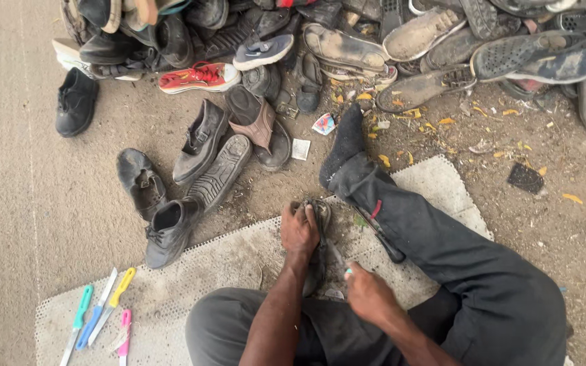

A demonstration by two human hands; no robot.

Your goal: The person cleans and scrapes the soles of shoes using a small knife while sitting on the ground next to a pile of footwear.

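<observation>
Sitting on a pale perforated mat [191, 271] spread over the dirt ground, the person bends over a dark, worn sandal [319, 247] that stands on edge between the knees; the left hand [298, 229] is clamped over its far end, fingers [296, 209] curled tight across the top of the sole with the toe poking out just beyond them; the right hand [369, 293] sits at the near end, closed around a small tool with a pale green handle [348, 271], though how far those fingers wrap I cannot tell from this angle; the sandal runs lengthwise from one hand to the other, touching both; one leg in dark grey trousers [442, 237] stretches out to the right, a black sock on the foot; four knives with green, blue, yellow and pink handles [103, 313] lie together on the mat's near left corner, well apart from the hands; a black lace-up shoe [168, 230] rests just off the mat's edge, and a heap of dusty old shoes and sandals [347, 41] crowds the far ground.
</observation>
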